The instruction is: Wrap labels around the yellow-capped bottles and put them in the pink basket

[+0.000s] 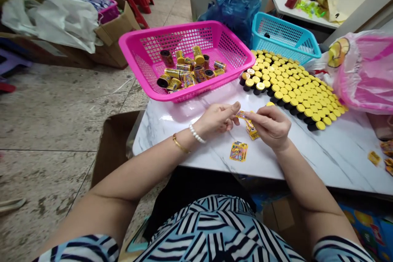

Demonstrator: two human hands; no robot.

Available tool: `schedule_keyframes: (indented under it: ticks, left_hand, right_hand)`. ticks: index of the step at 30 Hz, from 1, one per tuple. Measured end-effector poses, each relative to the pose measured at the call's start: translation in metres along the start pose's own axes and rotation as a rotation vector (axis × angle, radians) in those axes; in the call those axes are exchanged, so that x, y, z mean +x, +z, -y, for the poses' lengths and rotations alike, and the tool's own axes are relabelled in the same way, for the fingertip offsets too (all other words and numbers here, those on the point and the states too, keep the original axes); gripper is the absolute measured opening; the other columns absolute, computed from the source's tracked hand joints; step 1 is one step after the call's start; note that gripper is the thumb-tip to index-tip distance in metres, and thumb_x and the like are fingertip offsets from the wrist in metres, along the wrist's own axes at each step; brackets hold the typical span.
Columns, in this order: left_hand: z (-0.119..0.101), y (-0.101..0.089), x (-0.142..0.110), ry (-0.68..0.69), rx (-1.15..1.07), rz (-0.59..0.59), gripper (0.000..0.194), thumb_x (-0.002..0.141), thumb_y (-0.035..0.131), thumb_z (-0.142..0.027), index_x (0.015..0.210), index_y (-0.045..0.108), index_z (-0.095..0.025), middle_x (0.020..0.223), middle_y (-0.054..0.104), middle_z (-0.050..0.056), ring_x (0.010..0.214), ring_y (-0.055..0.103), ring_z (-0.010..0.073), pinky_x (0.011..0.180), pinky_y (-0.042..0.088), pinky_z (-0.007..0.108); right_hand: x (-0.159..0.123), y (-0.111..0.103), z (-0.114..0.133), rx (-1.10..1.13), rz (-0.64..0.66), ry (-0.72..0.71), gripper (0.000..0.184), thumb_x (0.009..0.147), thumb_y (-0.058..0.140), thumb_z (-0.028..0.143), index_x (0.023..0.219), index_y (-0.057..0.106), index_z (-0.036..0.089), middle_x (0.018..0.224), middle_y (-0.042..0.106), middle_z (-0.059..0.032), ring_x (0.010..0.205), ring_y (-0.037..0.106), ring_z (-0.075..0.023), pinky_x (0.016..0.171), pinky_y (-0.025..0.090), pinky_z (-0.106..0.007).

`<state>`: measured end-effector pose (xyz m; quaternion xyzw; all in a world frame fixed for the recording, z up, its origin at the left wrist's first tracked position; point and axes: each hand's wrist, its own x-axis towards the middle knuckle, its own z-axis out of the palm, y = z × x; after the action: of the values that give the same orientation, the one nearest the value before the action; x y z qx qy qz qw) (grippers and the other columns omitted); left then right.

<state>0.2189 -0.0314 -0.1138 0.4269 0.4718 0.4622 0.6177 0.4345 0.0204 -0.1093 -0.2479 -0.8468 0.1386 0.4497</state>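
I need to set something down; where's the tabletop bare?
A wide patch of tabletop lies between the right forearm, the yellow-topped containers and the orange pieces at the right edge. A smaller one lies between the pink basket and left forearm. Around the left hand, right hand and printed pieces, it's crowded.

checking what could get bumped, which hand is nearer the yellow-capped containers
Right. The right hand is just in front of the yellow-capped containers; the left hand is farther off to the left, in front of the pink basket.

yellow label [241, 114], colourful print, between hands [274, 127]
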Motion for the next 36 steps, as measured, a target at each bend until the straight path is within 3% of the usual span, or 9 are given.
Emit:
schedule_keyframes:
  ticks: [2, 5, 8, 10, 16, 21, 28, 33, 36]
  left_hand:
    - [-0.002, -0.003, 0.002, -0.028, -0.034, 0.032, 0.052, 0.078, 0.081, -0.066, 0.077, 0.068, -0.015, 0.055, 0.054, -0.002, 0.043, 0.040, 0.0062, 0.042, 0.024, 0.022]
    - [-0.003, 0.001, 0.003, 0.085, 0.026, -0.094, 0.038, 0.078, 0.085, -0.050, 0.073, 0.069, -0.015, 0.059, 0.060, -0.001, 0.046, 0.043, 0.0054, 0.044, 0.029, 0.021]
    - [-0.001, 0.008, 0.001, 0.146, 0.090, -0.145, 0.035, 0.081, 0.082, -0.046, 0.072, 0.071, -0.015, 0.065, 0.065, 0.001, 0.047, 0.046, 0.0057, 0.046, 0.034, 0.021]
    - [0.002, 0.011, 0.000, 0.158, 0.121, -0.137, 0.036, 0.082, 0.080, -0.049, 0.074, 0.072, -0.015, 0.064, 0.064, 0.001, 0.047, 0.047, 0.0065, 0.046, 0.036, 0.022]
    - [0.005, 0.014, -0.003, 0.327, 0.096, -0.361, 0.038, 0.084, 0.079, -0.054, 0.079, 0.070, -0.018, 0.062, 0.058, -0.002, 0.050, 0.046, 0.0078, 0.047, 0.037, 0.022]
    - [-0.001, 0.015, -0.009, 0.361, 0.081, -0.329, 0.040, 0.081, 0.083, -0.056, 0.080, 0.077, -0.016, 0.065, 0.063, 0.001, 0.054, 0.048, 0.0085, 0.049, 0.038, 0.023]
    - [-0.003, 0.015, -0.011, 0.306, 0.002, -0.306, 0.032, 0.072, 0.092, -0.042, 0.086, 0.083, -0.016, 0.079, 0.075, 0.005, 0.056, 0.051, 0.0077, 0.049, 0.037, 0.022]
    - [-0.001, 0.010, -0.006, 0.116, -0.089, -0.245, 0.030, 0.071, 0.091, -0.039, 0.089, 0.084, -0.015, 0.053, 0.058, -0.002, 0.046, 0.039, 0.0059, 0.044, 0.027, 0.022]
    - [0.002, 0.007, -0.003, 0.064, -0.124, -0.239, 0.032, 0.072, 0.091, -0.040, 0.091, 0.084, -0.015, 0.052, 0.055, -0.003, 0.045, 0.041, 0.0063, 0.044, 0.026, 0.022]
  right_hand:
    - [-0.002, 0.003, 0.000, 0.083, 0.002, 0.084, 0.027, 0.093, 0.072, 0.028, 0.115, 0.081, 0.039, 0.091, 0.072, -0.0013, 0.073, 0.068, -0.0156, 0.065, 0.059, -0.033]
    - [0.000, 0.008, 0.002, 0.366, -0.064, 0.496, 0.033, 0.096, 0.068, 0.042, 0.125, 0.075, 0.030, 0.096, 0.075, -0.0035, 0.064, 0.066, -0.0123, 0.050, 0.051, -0.026]
    - [0.001, 0.014, 0.003, 0.643, 0.065, 0.859, 0.038, 0.089, 0.075, 0.055, 0.107, 0.076, 0.022, 0.078, 0.072, -0.0016, 0.048, 0.057, -0.0087, 0.038, 0.036, -0.021]
    - [0.000, 0.019, 0.005, 0.684, 0.105, 0.944, 0.037, 0.084, 0.081, 0.056, 0.088, 0.073, 0.020, 0.063, 0.065, 0.0023, 0.043, 0.051, -0.0074, 0.038, 0.036, -0.020]
    - [-0.008, 0.027, 0.013, 0.499, -0.050, 0.886, 0.044, 0.088, 0.074, 0.063, 0.074, 0.065, 0.022, 0.054, 0.060, 0.0038, 0.041, 0.047, -0.0086, 0.040, 0.042, -0.024]
    - [-0.010, 0.027, 0.019, 0.385, -0.074, 0.770, 0.041, 0.093, 0.069, 0.060, 0.075, 0.067, 0.023, 0.054, 0.059, 0.0036, 0.046, 0.051, -0.0101, 0.045, 0.045, -0.025]
    - [-0.015, 0.029, 0.017, 0.182, -0.085, 0.541, 0.037, 0.097, 0.068, 0.050, 0.074, 0.067, 0.022, 0.062, 0.062, 0.0020, 0.055, 0.053, -0.0111, 0.050, 0.044, -0.025]
    - [-0.013, 0.033, 0.016, 0.089, -0.129, 0.414, 0.028, 0.098, 0.068, 0.044, 0.081, 0.071, 0.022, 0.066, 0.064, 0.0015, 0.060, 0.056, -0.0119, 0.056, 0.046, -0.027]
    - [-0.011, 0.033, 0.016, 0.049, -0.183, 0.380, 0.027, 0.099, 0.067, 0.042, 0.081, 0.071, 0.022, 0.068, 0.065, 0.0016, 0.060, 0.055, -0.0118, 0.059, 0.047, -0.029]
